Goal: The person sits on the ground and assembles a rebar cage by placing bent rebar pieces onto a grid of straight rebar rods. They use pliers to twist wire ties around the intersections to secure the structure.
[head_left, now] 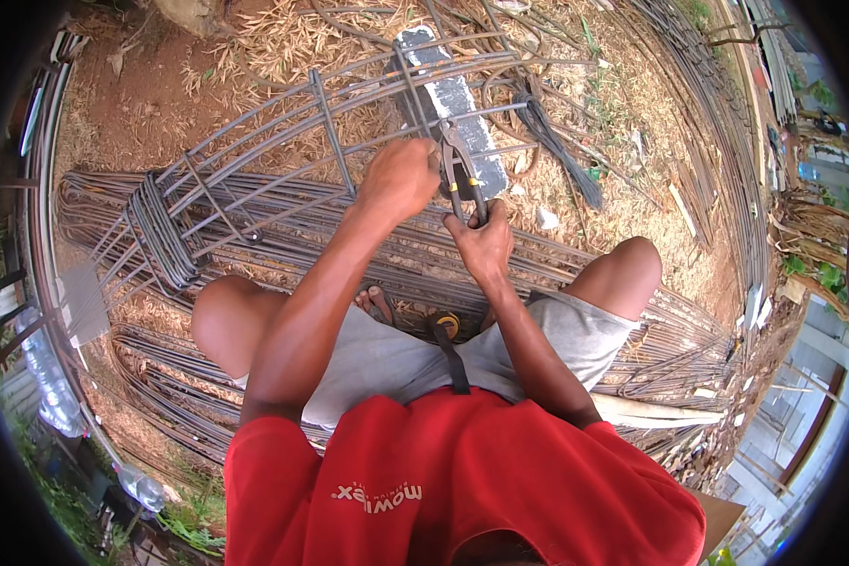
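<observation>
My right hand (486, 243) grips the dark handles, with yellow bands, of a pair of pincers (457, 162). The tool's jaws point away from me, at a crossing of steel bars. Beside it on the left, my left hand (398, 181) is closed in a fist at the rebar cage (323, 118); what its fingers hold is hidden. The cage is made of long bars with crosswise stirrups, and its right end lies across a dark grey block (460, 102) with white edges. Several more stirrups (160, 231) are bunched together around the bars at the left.
A bundle of dark tie wire (561, 151) lies right of the block. Long steel bars (283, 241) run between the cage and my legs. More bars (679, 85) line the right side. Clear plastic bottles (47, 377) lie at the far left. Dry leaves cover the soil.
</observation>
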Demonstrator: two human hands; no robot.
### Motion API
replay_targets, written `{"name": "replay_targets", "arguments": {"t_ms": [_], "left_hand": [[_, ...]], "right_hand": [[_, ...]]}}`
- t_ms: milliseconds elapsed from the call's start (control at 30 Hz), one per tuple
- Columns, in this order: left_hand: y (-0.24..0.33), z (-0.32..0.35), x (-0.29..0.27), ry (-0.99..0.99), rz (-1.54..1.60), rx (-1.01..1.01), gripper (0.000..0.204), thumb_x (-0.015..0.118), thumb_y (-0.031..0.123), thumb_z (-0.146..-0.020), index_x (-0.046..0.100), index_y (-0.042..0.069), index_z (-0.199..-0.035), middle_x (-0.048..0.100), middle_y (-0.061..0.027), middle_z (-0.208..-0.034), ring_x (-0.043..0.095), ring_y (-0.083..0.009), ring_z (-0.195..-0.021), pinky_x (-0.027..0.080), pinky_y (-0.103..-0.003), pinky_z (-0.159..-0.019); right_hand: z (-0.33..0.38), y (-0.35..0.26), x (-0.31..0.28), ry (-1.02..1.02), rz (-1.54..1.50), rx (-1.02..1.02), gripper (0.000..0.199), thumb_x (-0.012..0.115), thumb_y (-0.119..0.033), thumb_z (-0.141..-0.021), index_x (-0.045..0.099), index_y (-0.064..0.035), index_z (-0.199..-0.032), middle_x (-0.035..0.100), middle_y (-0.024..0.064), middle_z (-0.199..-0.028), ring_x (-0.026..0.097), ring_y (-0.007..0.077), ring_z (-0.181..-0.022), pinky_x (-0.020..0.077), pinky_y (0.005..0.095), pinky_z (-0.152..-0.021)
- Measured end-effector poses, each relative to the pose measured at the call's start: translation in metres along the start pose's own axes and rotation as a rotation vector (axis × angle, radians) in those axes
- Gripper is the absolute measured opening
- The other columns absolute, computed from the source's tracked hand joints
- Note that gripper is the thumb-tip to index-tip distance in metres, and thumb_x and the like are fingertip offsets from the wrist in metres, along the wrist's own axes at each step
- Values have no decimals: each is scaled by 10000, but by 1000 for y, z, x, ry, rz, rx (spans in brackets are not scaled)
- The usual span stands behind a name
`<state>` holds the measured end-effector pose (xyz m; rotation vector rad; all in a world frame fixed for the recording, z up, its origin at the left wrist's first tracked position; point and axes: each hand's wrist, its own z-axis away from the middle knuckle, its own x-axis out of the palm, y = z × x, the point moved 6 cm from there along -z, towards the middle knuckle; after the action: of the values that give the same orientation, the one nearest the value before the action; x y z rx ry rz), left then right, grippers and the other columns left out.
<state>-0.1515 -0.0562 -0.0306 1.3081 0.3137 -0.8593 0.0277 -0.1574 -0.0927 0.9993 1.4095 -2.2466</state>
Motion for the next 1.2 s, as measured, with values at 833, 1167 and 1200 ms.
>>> {"name": "replay_targets", "arguments": {"t_ms": [833, 1167, 1200], "left_hand": [[73, 45, -23, 321, 1176, -65, 557, 553, 266, -1140, 431, -49, -1584, 657, -15, -904, 702, -136, -903, 632, -435, -984], [129, 70, -63, 336, 985, -26, 552, 619, 280, -1111, 486, -25, -1552, 764, -67, -1023, 738, -204, -864, 607, -360, -814], [136, 70, -65, 347, 985, -22, 557, 597, 288, -1120, 471, -23, -1565, 759, -64, -1013, 739, -205, -863, 609, -360, -806]], "right_hand": [[-9, -84, -45, -890, -876, -342, 364, 599, -323, -1119, 748, 4, -1176, 561, -7, -837, 517, 97, -798, 428, 284, -715], [-3, -82, -101, -1391, -981, -286, 374, 565, -281, -1100, 756, -20, -1287, 531, -38, -697, 399, 45, -585, 305, 220, -558], [-4, -78, -104, -1430, -985, -271, 377, 562, -282, -1101, 755, -21, -1292, 540, -35, -695, 398, 44, -574, 305, 217, -554]]}}
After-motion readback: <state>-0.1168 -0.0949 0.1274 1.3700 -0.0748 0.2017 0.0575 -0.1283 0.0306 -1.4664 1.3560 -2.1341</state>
